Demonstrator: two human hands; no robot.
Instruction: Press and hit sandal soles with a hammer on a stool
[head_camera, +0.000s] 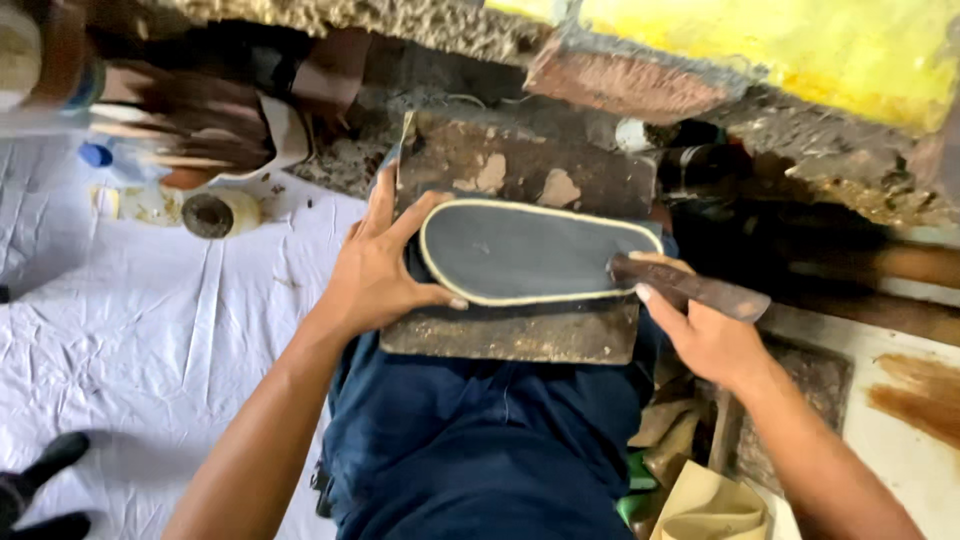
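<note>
Left hand (375, 270): spread flat, fingers wide, thumb and forefinger pinning the heel end of the dark grey shoe sole with a cream rim (530, 252).
Right hand (700, 335): fingers closed around a dark, worn flat tool (690, 287), its end touching the sole's toe-side edge.
Sole: lies flat on a stained, scuffed wooden board (520, 330), which rests across the person's lap in dark blue trousers (480, 440).
Doing it well, as I judge it: keep the left palm pressing down so the sole cannot slide on the board; bring the tool along the cream rim at a low angle, in short strokes, with the holding thumb kept off the tool's line. The board looks tilted slightly on the knee, so steady legs matter as much as steady hands.
Floor covering: a creased white sheet (150, 320) spreads to the left, spotted with bits of debris.
On the sheet: a roll of pale tape (220, 213), a small blue cap (96, 155), and a heap of brown leather-like pieces (190, 120) behind them.
By the right knee: tan offcuts (700, 500) and a dark square slab (810, 390) on a pale, stained surface (900, 440).
Room: rough crumbling masonry ahead, a yellow-painted wall (800, 50) above it; low, dim, cramped.
</note>
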